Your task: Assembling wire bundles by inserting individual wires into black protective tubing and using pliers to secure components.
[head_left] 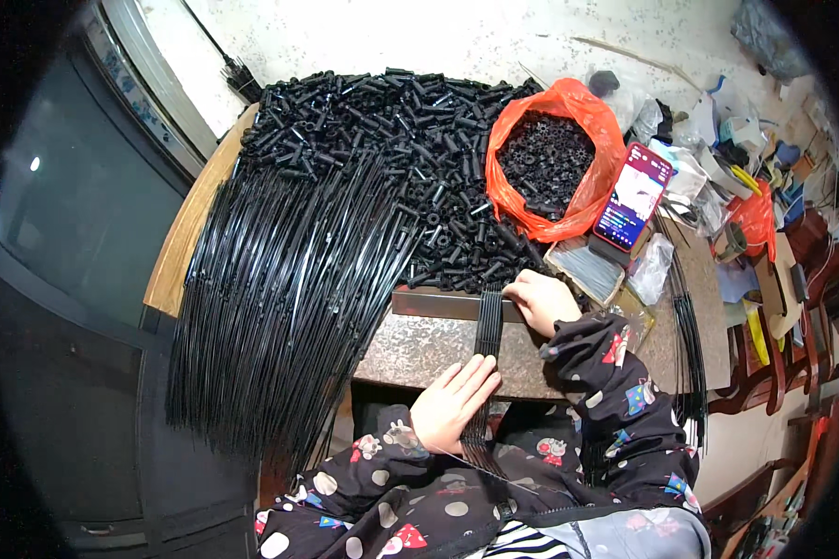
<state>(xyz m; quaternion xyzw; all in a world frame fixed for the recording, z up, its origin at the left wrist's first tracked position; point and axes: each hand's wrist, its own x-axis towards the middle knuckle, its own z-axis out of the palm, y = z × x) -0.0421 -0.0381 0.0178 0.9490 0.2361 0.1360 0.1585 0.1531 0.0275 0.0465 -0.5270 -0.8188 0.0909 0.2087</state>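
A flat row of thin black rods [488, 326] runs from a dark metal bar [443, 304] on the table down over the edge to my lap. My left hand [452, 405] lies on the rods with its fingers stretched out. Beside their upper ends, my right hand [543, 303] is closed at the bar, its fingertips bent toward the rods; what they pinch is hidden. A large heap of short black plastic tubes [373, 121] lies behind the bar. To the left, a thick spread of long black rods [270, 307] hangs over the table edge.
An orange plastic bag [609, 126] full of small black parts stands behind my right hand. Right of it, a lit phone [636, 191] leans on a stand near a box of thin pale sticks [583, 270]. More black rods [688, 354] hang at the table's right edge.
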